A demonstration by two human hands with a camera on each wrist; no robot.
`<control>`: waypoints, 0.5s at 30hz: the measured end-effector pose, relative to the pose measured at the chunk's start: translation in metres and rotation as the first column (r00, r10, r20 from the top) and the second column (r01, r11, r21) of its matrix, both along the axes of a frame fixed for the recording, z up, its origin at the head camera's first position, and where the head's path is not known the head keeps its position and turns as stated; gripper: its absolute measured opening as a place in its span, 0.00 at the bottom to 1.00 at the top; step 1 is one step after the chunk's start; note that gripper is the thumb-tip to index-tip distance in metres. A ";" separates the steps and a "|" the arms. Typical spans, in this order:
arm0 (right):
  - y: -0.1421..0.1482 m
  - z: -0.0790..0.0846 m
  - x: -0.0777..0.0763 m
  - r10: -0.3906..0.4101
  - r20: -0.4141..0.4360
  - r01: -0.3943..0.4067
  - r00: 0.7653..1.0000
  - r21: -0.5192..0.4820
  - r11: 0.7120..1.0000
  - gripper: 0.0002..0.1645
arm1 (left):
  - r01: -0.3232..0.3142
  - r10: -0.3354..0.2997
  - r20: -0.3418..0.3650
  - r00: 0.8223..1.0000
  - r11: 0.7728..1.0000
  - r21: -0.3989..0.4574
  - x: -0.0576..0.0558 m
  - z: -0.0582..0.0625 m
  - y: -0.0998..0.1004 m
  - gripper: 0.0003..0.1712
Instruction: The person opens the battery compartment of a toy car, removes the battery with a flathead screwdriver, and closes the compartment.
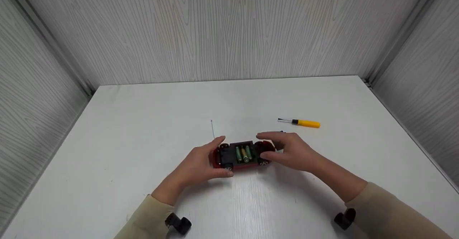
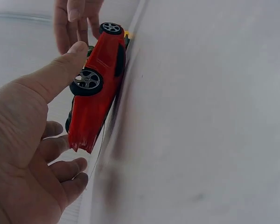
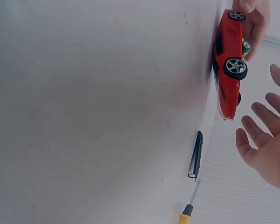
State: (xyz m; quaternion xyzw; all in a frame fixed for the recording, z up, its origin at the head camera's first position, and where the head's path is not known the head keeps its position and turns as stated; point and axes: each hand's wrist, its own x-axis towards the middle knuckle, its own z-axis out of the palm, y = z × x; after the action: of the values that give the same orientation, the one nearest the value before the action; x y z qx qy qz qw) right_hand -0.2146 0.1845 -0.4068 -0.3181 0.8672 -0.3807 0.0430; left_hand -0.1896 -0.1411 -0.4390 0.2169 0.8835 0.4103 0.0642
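A red toy car (image 1: 243,154) lies wheels up on the white table, its dark underside showing an uncovered battery bay. Several green and gold batteries (image 1: 245,154) sit side by side in that bay. My left hand (image 1: 195,165) holds the car's left end, thumb on the near side and fingers on the far side. Around the right end hovers my right hand (image 1: 292,151), its fingers spread and relaxed. The right wrist view shows a gap between this hand and the car. From the car's left end a thin wire antenna (image 1: 212,128) sticks out.
A screwdriver (image 1: 303,123) with a yellow handle lies behind the right hand. Between it and the car is a flat black piece (image 3: 196,154), mostly hidden by that hand in the head view. Wood-grain panels (image 1: 222,31) bound the table at the back and sides.
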 end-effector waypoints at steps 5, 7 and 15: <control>-0.006 -0.005 -0.009 -0.037 0.088 0.037 0.995 0.001 0.999 0.34 | -0.003 0.002 0.031 1.000 1.000 0.029 -0.002 -0.004 0.001 0.64; -0.008 -0.007 -0.012 -0.040 0.109 0.040 0.993 0.002 0.999 0.34 | -0.008 0.007 0.037 0.999 1.000 0.030 -0.002 -0.005 0.001 0.63; -0.015 -0.012 -0.020 -0.042 0.163 0.039 0.986 0.019 0.999 0.34 | -0.030 0.029 0.029 0.999 0.999 0.022 -0.005 -0.008 0.001 0.61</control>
State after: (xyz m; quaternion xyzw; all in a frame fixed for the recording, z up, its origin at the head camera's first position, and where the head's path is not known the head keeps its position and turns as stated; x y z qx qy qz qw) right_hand -0.2346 0.1691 -0.4187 -0.2678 0.8700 -0.3993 0.1088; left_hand -0.1945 -0.1399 -0.4471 0.1989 0.8808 0.4242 0.0683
